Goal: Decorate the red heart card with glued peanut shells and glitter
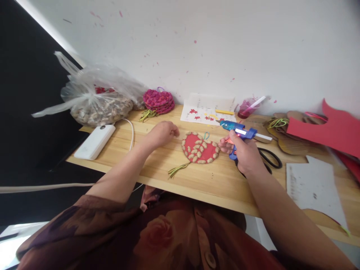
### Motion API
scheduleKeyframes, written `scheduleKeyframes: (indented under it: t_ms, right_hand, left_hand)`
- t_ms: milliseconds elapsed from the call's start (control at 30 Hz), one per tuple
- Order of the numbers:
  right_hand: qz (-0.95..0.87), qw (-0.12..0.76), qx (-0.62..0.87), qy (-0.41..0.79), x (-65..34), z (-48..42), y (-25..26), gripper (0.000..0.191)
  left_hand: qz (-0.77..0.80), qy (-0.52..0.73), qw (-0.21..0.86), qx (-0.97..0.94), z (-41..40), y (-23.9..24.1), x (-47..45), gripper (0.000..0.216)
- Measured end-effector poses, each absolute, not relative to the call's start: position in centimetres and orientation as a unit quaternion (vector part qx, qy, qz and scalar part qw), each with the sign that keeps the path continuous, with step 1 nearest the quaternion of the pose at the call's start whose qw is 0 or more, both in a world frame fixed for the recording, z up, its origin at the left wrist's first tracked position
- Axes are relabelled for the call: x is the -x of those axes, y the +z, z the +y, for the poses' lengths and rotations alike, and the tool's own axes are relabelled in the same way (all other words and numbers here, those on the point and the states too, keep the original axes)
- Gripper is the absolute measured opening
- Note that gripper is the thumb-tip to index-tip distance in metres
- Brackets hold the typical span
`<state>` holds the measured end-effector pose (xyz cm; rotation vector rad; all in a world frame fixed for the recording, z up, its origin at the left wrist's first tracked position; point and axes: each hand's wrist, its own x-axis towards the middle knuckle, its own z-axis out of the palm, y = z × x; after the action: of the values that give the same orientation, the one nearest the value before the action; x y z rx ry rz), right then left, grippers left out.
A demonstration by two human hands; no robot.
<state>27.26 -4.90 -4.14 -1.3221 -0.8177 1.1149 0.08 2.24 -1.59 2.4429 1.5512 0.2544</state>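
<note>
My right hand (244, 152) is wrapped round the grip of a blue hot glue gun (234, 129), its nozzle pointing left and a white glue stick (264, 137) sticking out of its back. To the left of the gun, a red heart-like craft piece (194, 141) lies flat on the table. Peanuts in their shells line its rim and run in a double row across its middle. It has a teal loop at the top and a green tassel (178, 170) below. My left hand (164, 134) hovers just left of the piece, its fingers loosely bent and apart, with nothing visible in them.
Left stand a plastic bag of peanuts (98, 108), a white power bank (95, 142) with a cable, and stacked pink craft pieces (159, 100). Behind is paper (188, 116) with red stars. Right are black-handled scissors (271, 157), a cup (247, 108), red sheet (332, 135) and white cardboard (315, 187).
</note>
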Motion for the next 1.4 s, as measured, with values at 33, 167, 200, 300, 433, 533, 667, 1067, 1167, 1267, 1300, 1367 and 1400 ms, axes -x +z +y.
scheduleKeyframes:
  t_ms: [33, 167, 200, 300, 433, 533, 667, 1067, 1167, 1267, 1300, 1367, 1400]
  right_hand:
    - [-0.349, 0.576, 0.565, 0.476, -27.2, -4.9, -4.1, 0.051]
    - [-0.351, 0.578, 0.562, 0.475, -27.2, -4.9, -4.2, 0.048]
    - [-0.352, 0.577, 0.563, 0.475, -27.2, -4.9, -4.2, 0.047]
    - [-0.357, 0.573, 0.566, 0.474, -27.2, -4.9, -4.2, 0.045]
    - [-0.356, 0.574, 0.567, 0.472, -27.2, -4.9, -4.1, 0.046]
    - [-0.355, 0.574, 0.567, 0.473, -27.2, -4.9, -4.1, 0.046]
    - [-0.353, 0.574, 0.565, 0.476, -27.3, -5.1, -4.0, 0.044]
    - [-0.351, 0.57, 0.583, 0.461, -27.0, -5.2, -3.6, 0.043]
    - [-0.351, 0.57, 0.582, 0.462, -27.0, -5.2, -3.6, 0.043]
    - [-0.345, 0.572, 0.585, 0.459, -27.1, -5.1, -3.8, 0.043]
    - [-0.345, 0.573, 0.585, 0.459, -27.1, -5.1, -3.9, 0.043]
    - [-0.346, 0.575, 0.581, 0.461, -27.1, -5.1, -3.9, 0.043]
    - [-0.347, 0.575, 0.579, 0.462, -27.1, -5.1, -3.9, 0.042]
  left_hand:
    - [0.533, 0.101, 0.124, -0.831, 2.2, -1.6, 0.2, 0.039]
    - [0.576, 0.145, 0.127, -0.795, 2.3, -1.4, 0.9, 0.029]
    - [0.588, 0.14, 0.126, -0.787, 2.3, -1.4, 0.9, 0.025]
    - [0.603, 0.104, 0.122, -0.781, 2.1, -1.3, 0.3, 0.02]
    - [0.586, 0.057, 0.104, -0.801, 2.0, -1.1, -0.6, 0.023]
    - [0.563, 0.043, 0.115, -0.817, 2.3, -0.8, -0.1, 0.032]
    - [0.604, 0.092, 0.078, -0.788, 2.9, 0.0, 2.0, 0.033]
    - [0.605, 0.072, 0.124, -0.783, 2.1, -1.3, 3.4, 0.02]
    - [0.606, 0.078, 0.116, -0.783, 2.0, -1.6, 3.3, 0.016]
    - [0.626, 0.068, 0.11, -0.769, 1.9, -1.4, 3.3, 0.015]
    - [0.629, 0.061, 0.11, -0.767, 1.8, -1.3, 3.3, 0.017]
    - [0.631, 0.051, 0.114, -0.766, 1.8, -1.0, 3.5, 0.02]
    - [0.627, 0.053, 0.121, -0.768, 1.8, -0.9, 3.5, 0.02]
